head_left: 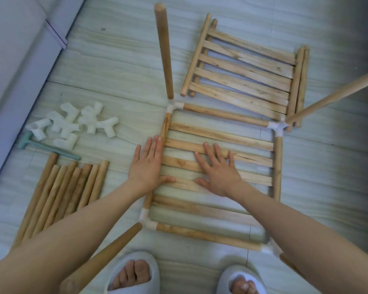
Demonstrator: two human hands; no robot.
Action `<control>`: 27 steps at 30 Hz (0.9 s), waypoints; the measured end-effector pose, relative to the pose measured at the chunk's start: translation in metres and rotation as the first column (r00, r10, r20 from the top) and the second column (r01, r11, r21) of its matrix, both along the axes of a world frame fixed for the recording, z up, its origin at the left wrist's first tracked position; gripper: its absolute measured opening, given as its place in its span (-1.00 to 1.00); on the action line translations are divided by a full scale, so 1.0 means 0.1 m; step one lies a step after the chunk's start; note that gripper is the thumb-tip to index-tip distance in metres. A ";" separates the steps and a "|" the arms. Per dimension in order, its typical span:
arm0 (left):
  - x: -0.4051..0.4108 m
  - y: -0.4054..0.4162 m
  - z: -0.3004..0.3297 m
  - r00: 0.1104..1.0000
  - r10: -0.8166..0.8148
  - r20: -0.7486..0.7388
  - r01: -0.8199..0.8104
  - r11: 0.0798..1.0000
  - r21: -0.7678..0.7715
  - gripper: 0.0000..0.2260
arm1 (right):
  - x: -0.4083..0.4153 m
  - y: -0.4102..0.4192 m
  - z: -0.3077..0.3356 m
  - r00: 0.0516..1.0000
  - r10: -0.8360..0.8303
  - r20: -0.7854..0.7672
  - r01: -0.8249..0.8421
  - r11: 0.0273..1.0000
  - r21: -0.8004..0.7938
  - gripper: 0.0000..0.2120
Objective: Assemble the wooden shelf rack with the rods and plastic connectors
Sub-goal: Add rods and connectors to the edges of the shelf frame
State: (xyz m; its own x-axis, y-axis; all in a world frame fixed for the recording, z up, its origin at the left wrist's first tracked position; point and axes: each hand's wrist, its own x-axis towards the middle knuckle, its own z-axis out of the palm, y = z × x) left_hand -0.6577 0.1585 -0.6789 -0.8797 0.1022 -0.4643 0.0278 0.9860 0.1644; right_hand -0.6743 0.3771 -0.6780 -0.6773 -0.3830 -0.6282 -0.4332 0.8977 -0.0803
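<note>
A slatted wooden shelf (249, 145) lies flat on the floor inside a frame of rods joined by white plastic connectors (174, 106) at its corners. Upright rods (164, 52) rise from the corners. My left hand (147, 166) lies flat and open on the shelf's left edge rod, fingers spread. My right hand (217, 168) presses flat on the middle slats, fingers apart, holding nothing. A second slatted shelf panel (244, 71) lies beyond the frame at the upper right.
Several loose white connectors (72, 124) lie in a pile at the left, with a green plastic mallet (47, 148) beside them. A bundle of spare rods (60, 194) lies at the lower left. My slippered feet (134, 272) stand at the bottom edge. A grey sofa base (19, 60) runs along the left.
</note>
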 end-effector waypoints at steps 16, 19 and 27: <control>-0.02 -0.59 0.15 0.990 0.086 -0.109 -0.066 0.982 0.179 -0.48 | -0.28 -0.16 0.13 0.996 -0.089 0.027 0.089 0.996 -0.005 -0.17; -0.04 -0.84 0.15 0.947 0.173 -0.271 -0.148 0.983 0.110 -0.51 | -0.16 -0.36 0.13 0.999 -0.025 0.030 0.027 0.998 -0.060 -0.20; -0.39 -1.17 0.06 0.938 0.273 -0.214 -0.247 0.959 0.141 -0.53 | -0.14 -0.47 0.12 0.986 0.005 0.168 -0.005 1.000 0.000 -0.12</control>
State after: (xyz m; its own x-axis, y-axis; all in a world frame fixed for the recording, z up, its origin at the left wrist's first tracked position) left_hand -0.6965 0.0420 -0.6731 -0.9634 -0.1051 -0.2466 -0.1772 0.9400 0.2917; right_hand -0.6887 0.3297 -0.6662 -0.5603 -0.3858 -0.7330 -0.4177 0.8957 -0.1522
